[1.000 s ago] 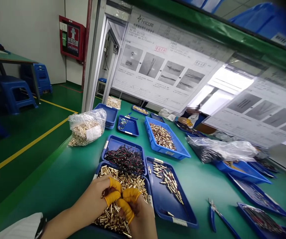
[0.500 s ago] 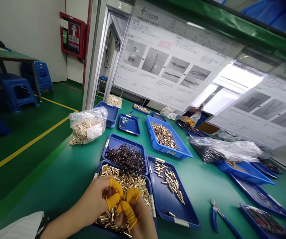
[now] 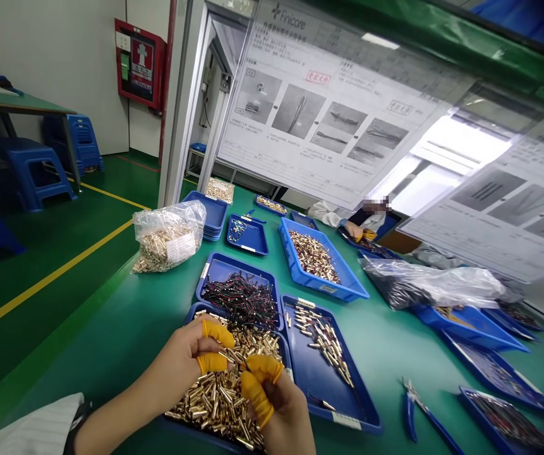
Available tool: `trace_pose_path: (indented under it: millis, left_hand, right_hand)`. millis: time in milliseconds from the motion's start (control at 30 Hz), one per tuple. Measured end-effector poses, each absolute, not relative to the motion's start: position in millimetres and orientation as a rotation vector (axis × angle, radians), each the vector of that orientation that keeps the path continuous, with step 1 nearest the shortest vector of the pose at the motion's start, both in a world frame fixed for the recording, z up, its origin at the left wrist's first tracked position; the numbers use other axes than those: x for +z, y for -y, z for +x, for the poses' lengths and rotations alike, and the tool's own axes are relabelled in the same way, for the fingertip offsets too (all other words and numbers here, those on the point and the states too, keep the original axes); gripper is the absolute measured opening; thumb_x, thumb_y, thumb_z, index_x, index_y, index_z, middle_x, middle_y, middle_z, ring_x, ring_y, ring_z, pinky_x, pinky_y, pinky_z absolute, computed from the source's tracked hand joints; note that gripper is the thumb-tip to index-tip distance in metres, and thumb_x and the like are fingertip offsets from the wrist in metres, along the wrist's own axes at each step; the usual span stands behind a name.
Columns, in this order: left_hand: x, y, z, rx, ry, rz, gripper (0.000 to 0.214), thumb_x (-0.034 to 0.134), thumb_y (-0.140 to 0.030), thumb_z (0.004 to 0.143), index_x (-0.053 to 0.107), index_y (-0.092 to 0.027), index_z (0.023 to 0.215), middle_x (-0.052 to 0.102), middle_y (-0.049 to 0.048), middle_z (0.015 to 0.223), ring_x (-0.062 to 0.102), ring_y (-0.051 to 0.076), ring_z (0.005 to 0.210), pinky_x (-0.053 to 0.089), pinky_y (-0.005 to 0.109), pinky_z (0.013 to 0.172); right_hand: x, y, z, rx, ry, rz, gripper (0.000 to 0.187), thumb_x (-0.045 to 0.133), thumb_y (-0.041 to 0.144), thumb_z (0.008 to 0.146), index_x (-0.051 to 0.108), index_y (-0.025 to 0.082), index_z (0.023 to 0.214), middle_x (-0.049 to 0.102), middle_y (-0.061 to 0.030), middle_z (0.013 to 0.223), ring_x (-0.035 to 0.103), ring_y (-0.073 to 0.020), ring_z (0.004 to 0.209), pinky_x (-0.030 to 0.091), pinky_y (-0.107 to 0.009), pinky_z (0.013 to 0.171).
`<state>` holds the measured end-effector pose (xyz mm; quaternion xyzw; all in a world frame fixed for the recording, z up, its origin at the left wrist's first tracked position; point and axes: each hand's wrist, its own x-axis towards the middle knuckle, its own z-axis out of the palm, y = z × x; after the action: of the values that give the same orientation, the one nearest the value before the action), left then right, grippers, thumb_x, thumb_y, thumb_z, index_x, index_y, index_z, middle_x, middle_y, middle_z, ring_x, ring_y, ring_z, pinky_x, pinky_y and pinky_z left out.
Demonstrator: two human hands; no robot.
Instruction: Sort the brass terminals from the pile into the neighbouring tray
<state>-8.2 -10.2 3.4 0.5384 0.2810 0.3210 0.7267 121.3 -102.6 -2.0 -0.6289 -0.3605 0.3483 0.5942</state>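
Note:
Yellow finger cots cover the thumb and forefinger of both hands. My left hand [image 3: 191,357] is closed in a pinch on a small brass tube that points to the right. Close beside it, my right hand [image 3: 276,395] pinches the dark end of a thin wire, mostly hidden by the fingers. Both are held above a blue tray heaped with brass tubes [image 3: 212,401]. Just behind lies a tray of black and red wire leads [image 3: 241,297]. To the right, a blue tray [image 3: 316,373] contains brass tubes with wires attached.
Blue-handled pliers [image 3: 423,411] lie on the green table at right, near a tray of dark leads [image 3: 506,420]. A bag of brass parts [image 3: 167,243] stands left. Farther back is a deep blue bin [image 3: 347,287] of brass pieces. Across the table, a co-worker's gloved hand [image 3: 359,232] works.
My hands have drawn slightly apart from their touching pinch, the right one moving to the right. The brass tube in my left fingers now shows. The view has shifted a little.

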Motion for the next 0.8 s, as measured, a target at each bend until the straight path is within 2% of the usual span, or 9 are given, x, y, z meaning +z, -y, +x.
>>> trace_pose_path:
  millis: [133,333,567,733,800]
  left_hand:
    - [3.6,11.0,-7.4,0.777,-0.556,1.254,0.01,0.062,-0.009,0.063,0.064,-0.016,0.07,0.048,-0.0002,0.088,0.054,0.014,0.078,0.047,0.024,0.069]
    - [6.0,10.4,-9.0,0.779,-0.561,1.326,0.012,0.058,-0.008,0.067,0.065,-0.017,0.071,0.055,-0.0002,0.078,0.054,0.015,0.076,0.045,0.025,0.07]
    - [3.1,9.0,-8.5,0.743,-0.585,1.366,0.016,0.056,-0.006,0.066,0.065,-0.017,0.072,0.058,0.0,0.078,0.055,0.016,0.076,0.044,0.026,0.069]
    - [1.4,9.7,-11.6,0.807,-0.54,1.617,0.016,0.056,-0.006,0.072,0.065,-0.019,0.073,0.058,0.0008,0.083,0.053,0.017,0.083,0.041,0.025,0.072]
    - [2.8,11.3,-12.6,0.799,-0.516,1.722,0.015,0.055,-0.007,0.075,0.065,-0.019,0.074,0.058,0.0016,0.085,0.054,0.017,0.083,0.04,0.024,0.073]
  right_hand:
    - [-9.0,102.9,120.8,0.669,1.008,-1.507,0.025,0.063,0.04,0.071,0.061,0.017,0.062,0.05,0.0033,0.055,0.044,-0.0105,0.05,0.036,-0.019,0.047]
    - [-10.8,105.2,119.6,0.564,1.181,-1.596,0.027,0.055,0.039,0.077,0.068,0.016,0.076,0.057,-0.0007,0.056,0.048,-0.0133,0.049,0.035,-0.021,0.046]
    - [-20.0,105.8,122.5,0.509,1.25,-1.68,0.033,0.052,0.042,0.078,0.068,0.014,0.074,0.047,0.0012,0.049,0.036,-0.011,0.044,0.028,-0.023,0.042]
    - [-15.1,105.2,119.8,0.592,1.186,-1.623,0.03,0.056,0.044,0.076,0.06,0.016,0.066,0.045,0.003,0.049,0.038,-0.0097,0.044,0.03,-0.021,0.041]
    - [-10.1,104.9,117.9,0.779,1.085,-1.538,0.03,0.056,0.048,0.076,0.056,0.018,0.074,0.044,0.0059,0.045,0.039,-0.0074,0.038,0.03,-0.017,0.037]
